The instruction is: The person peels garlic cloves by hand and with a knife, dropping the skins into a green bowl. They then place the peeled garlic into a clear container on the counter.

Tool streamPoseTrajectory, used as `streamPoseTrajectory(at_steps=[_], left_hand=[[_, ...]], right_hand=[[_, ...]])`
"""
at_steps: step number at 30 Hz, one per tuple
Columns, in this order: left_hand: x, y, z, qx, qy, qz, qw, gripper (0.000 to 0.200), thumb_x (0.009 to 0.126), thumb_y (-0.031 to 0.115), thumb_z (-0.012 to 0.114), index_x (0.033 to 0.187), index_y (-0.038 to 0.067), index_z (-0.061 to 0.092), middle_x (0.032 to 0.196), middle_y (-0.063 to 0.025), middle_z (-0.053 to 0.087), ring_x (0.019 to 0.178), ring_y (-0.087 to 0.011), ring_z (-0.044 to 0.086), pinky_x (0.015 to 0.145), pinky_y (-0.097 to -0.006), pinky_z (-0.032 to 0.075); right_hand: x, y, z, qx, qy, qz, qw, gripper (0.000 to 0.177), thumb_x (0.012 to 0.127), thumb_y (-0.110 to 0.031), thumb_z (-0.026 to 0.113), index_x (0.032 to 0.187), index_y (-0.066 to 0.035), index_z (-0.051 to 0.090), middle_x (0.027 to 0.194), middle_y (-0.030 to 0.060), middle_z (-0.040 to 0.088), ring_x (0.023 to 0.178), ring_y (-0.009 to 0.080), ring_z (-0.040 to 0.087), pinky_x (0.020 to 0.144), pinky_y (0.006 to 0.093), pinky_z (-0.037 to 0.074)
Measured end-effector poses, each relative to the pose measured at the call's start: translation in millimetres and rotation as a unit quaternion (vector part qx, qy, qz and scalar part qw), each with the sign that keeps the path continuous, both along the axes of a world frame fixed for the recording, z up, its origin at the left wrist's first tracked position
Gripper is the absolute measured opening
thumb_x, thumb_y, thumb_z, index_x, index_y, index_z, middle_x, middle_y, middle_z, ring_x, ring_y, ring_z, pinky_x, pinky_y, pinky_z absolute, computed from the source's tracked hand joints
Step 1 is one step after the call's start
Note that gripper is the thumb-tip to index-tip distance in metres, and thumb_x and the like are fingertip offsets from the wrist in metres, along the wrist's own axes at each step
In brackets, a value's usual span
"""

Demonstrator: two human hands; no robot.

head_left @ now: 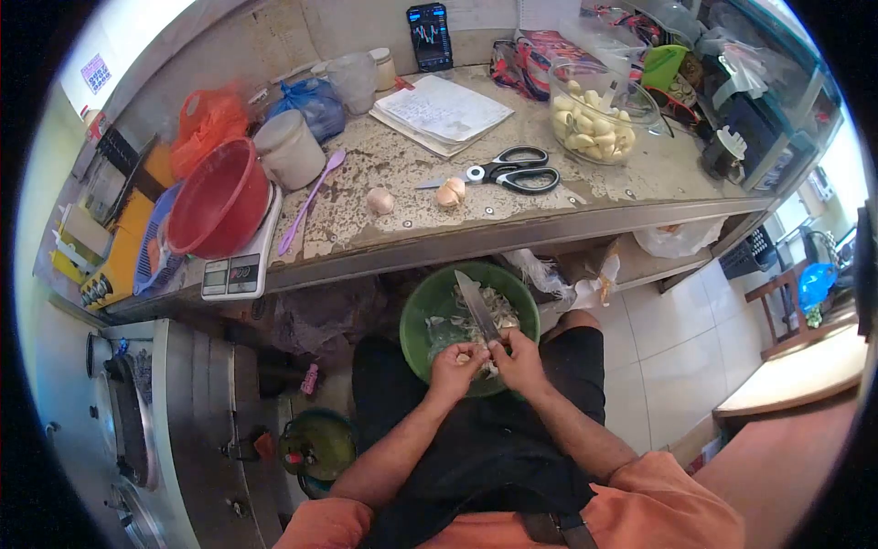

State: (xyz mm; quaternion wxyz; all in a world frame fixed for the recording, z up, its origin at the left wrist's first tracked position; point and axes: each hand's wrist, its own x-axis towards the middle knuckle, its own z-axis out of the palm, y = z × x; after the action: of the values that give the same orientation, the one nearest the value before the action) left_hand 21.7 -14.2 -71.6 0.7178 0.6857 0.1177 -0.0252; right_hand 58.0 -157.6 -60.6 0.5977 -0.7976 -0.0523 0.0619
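A green basin (421, 311) rests on my lap with papery garlic skins (498, 306) inside it. My right hand (517, 360) is closed around the handle end of a knife (476, 306), whose blade points away from me over the basin. Close beside it, my left hand (455, 368) pinches a small pale garlic clove (464, 359), partly hidden by the fingers. Both hands are over the basin's near rim, almost touching. On the counter ahead lie a garlic bulb (380, 201) and a partly split bulb (450, 192). A glass bowl (599, 119) there holds peeled cloves.
Black-handled scissors (521, 171), a pink spoon (313, 201) and a notebook (444, 112) lie on the worn counter (366, 233). At left, a red bowl (218, 199) sits on a kitchen scale (240, 277). A phone (430, 37) leans at the back. A green bucket (320, 439) stands on the floor.
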Motion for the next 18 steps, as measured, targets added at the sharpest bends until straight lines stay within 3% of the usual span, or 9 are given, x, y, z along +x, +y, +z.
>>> streamPoseTrajectory(at_steps=[6, 9, 12, 15, 18], left_hand=[[1.7, 6.4, 3.9, -0.106, 0.061, -0.065, 0.990, 0.025, 0.089, 0.020, 0.062, 0.105, 0.001, 0.061, 0.084, -0.0040, 0.065, 0.058, -0.0031, 0.046, 0.051, -0.0179, 0.036], [1.0, 10.9, -9.5, -0.285, 0.064, -0.081, 0.953, 0.026, 0.093, 0.019, 0.055, 0.111, 0.001, 0.059, 0.087, -0.0068, 0.066, 0.054, -0.0045, 0.042, 0.048, -0.0183, 0.033], [0.0, 14.9, -15.8, -0.338, 0.063, -0.074, 0.936, 0.030, 0.094, 0.019, 0.049, 0.116, -0.001, 0.056, 0.092, -0.0100, 0.065, 0.053, -0.0063, 0.041, 0.048, -0.0193, 0.032], [-1.7, 16.0, -4.0, -0.409, 0.077, -0.069, 0.907, 0.029, 0.095, 0.015, 0.045, 0.116, -0.002, 0.054, 0.089, -0.0069, 0.062, 0.056, -0.0071, 0.044, 0.049, -0.0201, 0.034], [-1.4, 13.6, -2.2, -0.409, 0.086, -0.033, 0.908, 0.033, 0.094, 0.015, 0.044, 0.121, -0.003, 0.052, 0.089, -0.0070, 0.061, 0.056, -0.0085, 0.043, 0.050, -0.0216, 0.035]], right_hand=[[2.2, -0.4, -3.5, 0.188, 0.167, 0.006, 0.968, 0.009, 0.090, -0.007, 0.056, 0.092, 0.001, 0.054, 0.074, 0.0059, 0.060, 0.061, 0.0112, 0.056, 0.057, 0.0252, 0.047], [5.5, -1.4, -3.2, 0.251, 0.240, -0.013, 0.938, 0.006, 0.089, -0.005, 0.055, 0.092, 0.000, 0.054, 0.074, 0.0062, 0.059, 0.061, 0.0128, 0.056, 0.057, 0.0260, 0.048], [7.1, -2.2, -8.5, 0.320, 0.288, -0.022, 0.902, 0.005, 0.089, -0.005, 0.053, 0.092, -0.001, 0.054, 0.074, 0.0067, 0.059, 0.061, 0.0140, 0.057, 0.057, 0.0267, 0.049], [6.6, -1.3, -12.0, 0.363, 0.315, -0.032, 0.876, 0.004, 0.090, -0.005, 0.052, 0.091, -0.001, 0.054, 0.076, 0.0071, 0.059, 0.061, 0.0146, 0.057, 0.057, 0.0269, 0.049], [6.3, -1.2, -8.0, 0.382, 0.330, -0.040, 0.863, 0.004, 0.090, -0.005, 0.052, 0.091, -0.002, 0.054, 0.077, 0.0074, 0.059, 0.062, 0.0148, 0.057, 0.057, 0.0273, 0.050]])
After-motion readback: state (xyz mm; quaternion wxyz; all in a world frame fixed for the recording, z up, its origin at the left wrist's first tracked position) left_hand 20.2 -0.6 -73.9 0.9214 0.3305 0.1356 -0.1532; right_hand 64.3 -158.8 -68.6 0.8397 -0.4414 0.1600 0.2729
